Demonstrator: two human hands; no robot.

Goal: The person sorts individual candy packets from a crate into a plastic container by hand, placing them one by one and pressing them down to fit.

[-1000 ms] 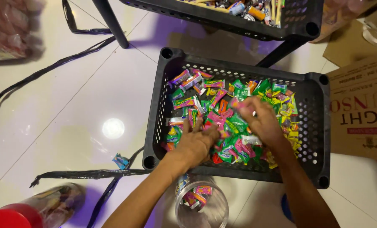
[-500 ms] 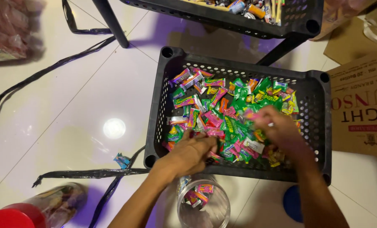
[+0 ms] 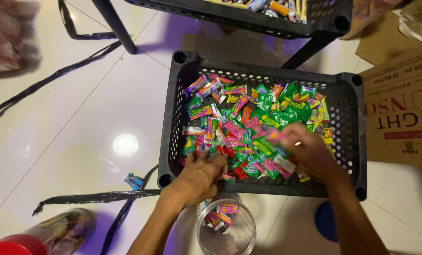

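Note:
A black perforated plastic crate on the white floor holds many small wrapped candies in pink, green, orange and yellow. My left hand lies over the crate's near wall, its fingers curled on candies in the near left part. My right hand, blurred by motion, is inside the crate's near right part with a pink wrapper at its fingertips. A clear round jar with a few candies in it stands just in front of the crate, under my left wrist.
A second black crate with mixed items sits on a dark stand behind. A brown cardboard box is at the right and a blue lid lies near it. Black straps, a loose candy and a red-lidded jar lie at the left.
My left hand has drawn back from mid-crate to the near wall above the jar. My right hand has moved from the centre toward the near right side.

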